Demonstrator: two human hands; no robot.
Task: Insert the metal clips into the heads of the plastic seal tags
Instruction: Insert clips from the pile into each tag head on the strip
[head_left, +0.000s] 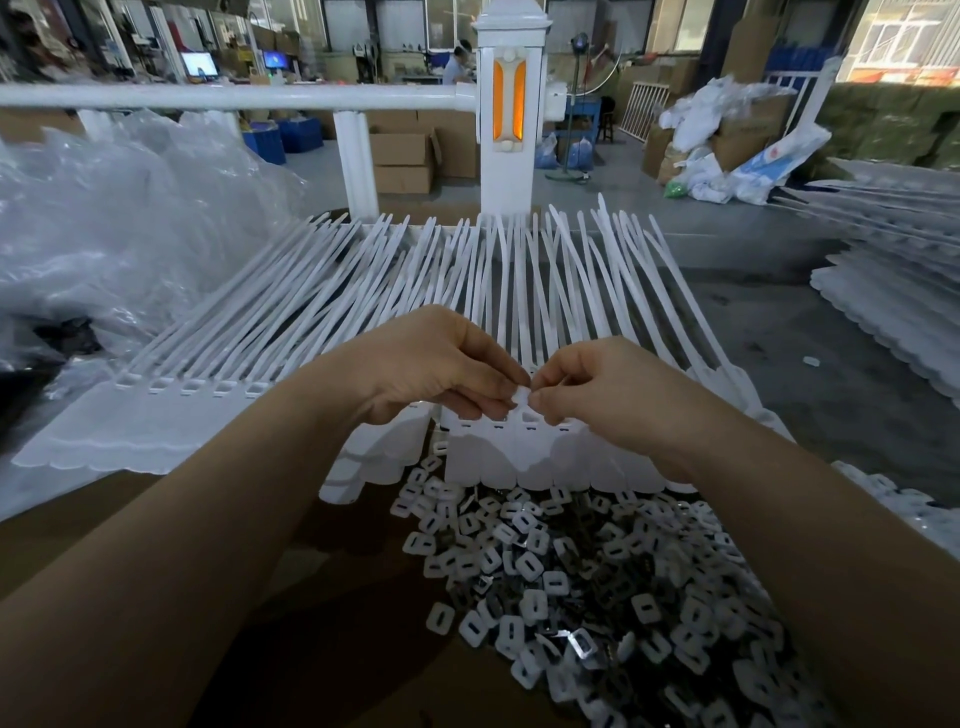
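White plastic tags (498, 457) are laid in a row across the table (104, 530), heads nearest, so slots are reachable. 1 clip (521, 396) is pinched between the left hand (441, 364) and right hand (597, 395) fingers above a head, likely for seating; spare clips (571, 571) are heaped just below.

Ahead of me stands a white post (507, 156) with an orange reflector (508, 100), and a white rail (228, 96) runs left from it. Crumpled clear plastic sheeting (114, 218) is heaped at my left. Across the grey floor (753, 322) I see cardboard boxes (405, 158), blue crates (291, 136), white sacks (727, 150) and two lit screens (200, 64), with a person seated far off (457, 65).
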